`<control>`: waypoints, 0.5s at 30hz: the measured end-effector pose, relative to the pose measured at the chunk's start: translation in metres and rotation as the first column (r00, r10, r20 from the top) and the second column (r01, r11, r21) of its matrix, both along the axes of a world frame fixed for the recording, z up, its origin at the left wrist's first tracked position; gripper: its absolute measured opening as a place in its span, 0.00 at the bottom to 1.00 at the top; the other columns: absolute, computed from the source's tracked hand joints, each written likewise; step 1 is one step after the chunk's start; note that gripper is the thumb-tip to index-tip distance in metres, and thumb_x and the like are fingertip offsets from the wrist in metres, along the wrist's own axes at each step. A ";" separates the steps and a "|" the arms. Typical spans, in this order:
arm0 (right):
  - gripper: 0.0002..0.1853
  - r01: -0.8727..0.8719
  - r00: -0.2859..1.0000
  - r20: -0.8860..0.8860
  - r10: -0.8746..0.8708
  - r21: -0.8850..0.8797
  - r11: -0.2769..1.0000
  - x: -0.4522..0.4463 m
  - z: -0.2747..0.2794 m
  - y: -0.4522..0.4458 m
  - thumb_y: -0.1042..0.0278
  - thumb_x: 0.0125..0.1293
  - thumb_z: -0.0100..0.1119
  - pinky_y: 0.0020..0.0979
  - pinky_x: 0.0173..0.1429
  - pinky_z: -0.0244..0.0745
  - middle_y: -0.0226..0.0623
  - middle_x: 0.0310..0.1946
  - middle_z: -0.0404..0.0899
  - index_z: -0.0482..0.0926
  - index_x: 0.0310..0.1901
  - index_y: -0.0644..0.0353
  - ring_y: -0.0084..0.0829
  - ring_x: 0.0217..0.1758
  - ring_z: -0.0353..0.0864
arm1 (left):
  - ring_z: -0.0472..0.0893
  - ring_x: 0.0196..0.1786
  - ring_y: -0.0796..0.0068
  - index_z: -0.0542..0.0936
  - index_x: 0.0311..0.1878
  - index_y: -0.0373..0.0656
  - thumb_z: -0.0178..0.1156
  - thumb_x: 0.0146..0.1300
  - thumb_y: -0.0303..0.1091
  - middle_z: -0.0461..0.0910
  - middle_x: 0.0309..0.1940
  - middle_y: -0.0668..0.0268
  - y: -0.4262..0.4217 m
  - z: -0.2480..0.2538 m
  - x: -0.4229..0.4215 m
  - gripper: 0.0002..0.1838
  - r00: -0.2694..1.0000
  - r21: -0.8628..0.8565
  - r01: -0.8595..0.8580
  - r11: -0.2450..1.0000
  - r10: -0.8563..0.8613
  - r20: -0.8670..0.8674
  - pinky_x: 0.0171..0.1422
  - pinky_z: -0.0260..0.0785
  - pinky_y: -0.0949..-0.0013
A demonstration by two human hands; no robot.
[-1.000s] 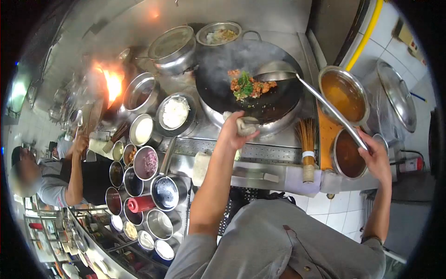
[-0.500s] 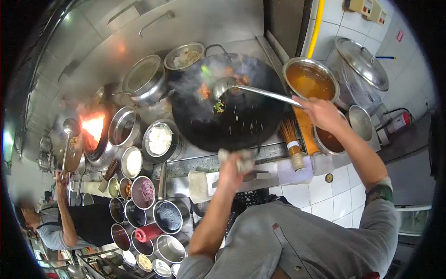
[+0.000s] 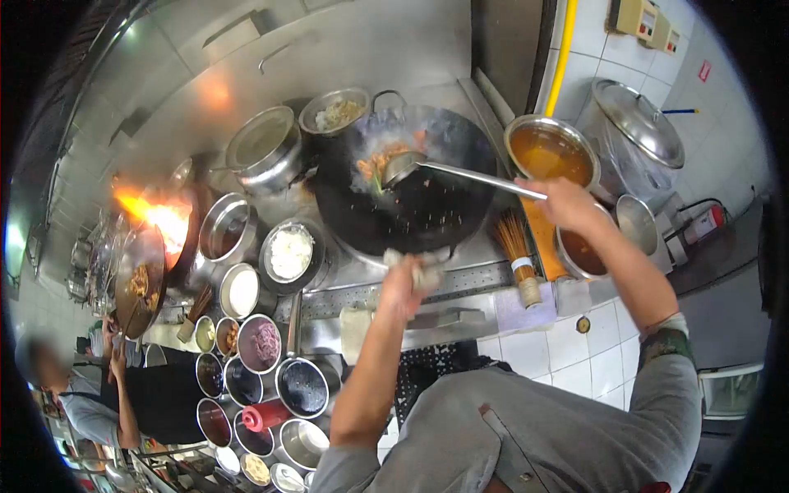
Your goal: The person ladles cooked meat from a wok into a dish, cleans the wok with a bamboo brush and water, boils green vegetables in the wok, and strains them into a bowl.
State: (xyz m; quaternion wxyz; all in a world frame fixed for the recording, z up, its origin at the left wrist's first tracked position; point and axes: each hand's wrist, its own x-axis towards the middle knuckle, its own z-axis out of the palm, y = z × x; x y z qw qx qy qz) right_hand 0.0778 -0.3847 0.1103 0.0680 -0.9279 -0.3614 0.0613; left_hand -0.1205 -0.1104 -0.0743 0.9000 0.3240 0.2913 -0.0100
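Note:
A large black wok [image 3: 362, 218] sits on the stove in front of me, steam rising at its far side. My left hand [image 3: 399, 287] is closed around a pale folded cloth [image 3: 427, 276] at the wok's near rim; the rim's handle is mostly covered. With my right hand [image 3: 571, 205] I grip the end of a long-handled metal ladle [image 3: 481, 178]. The ladle's bowl is inside the wok, against orange-brown food pieces [image 3: 382, 158] with a bit of green. Small pale grains dot the wok's near wall.
Right of the wok are a pot of amber liquid [image 3: 549, 154], a bamboo brush [image 3: 518, 255] and a lidded pot [image 3: 637, 123]. Left stand a pan of white food [image 3: 290, 251], several ingredient pots and a red bottle [image 3: 265, 416]. Further left, a co-worker [image 3: 90, 403] holds a pan [image 3: 140, 283] near tall flames [image 3: 168, 222].
The wok has tilted and shifted slightly, and its food has gathered at the far left around the ladle. The co-worker's pan has risen beside the fire, and flames have spread.

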 end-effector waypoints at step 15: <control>0.29 -0.212 0.974 -0.070 0.217 0.073 0.975 0.043 0.005 -0.020 0.71 0.62 0.63 0.42 0.62 0.75 0.47 0.57 0.81 0.75 0.67 0.44 0.47 0.56 0.82 | 0.83 0.47 0.56 0.73 0.52 0.37 0.49 0.69 0.32 0.80 0.47 0.54 -0.011 0.070 0.026 0.14 0.989 -0.044 -0.139 0.989 0.136 -0.062 0.46 0.80 0.53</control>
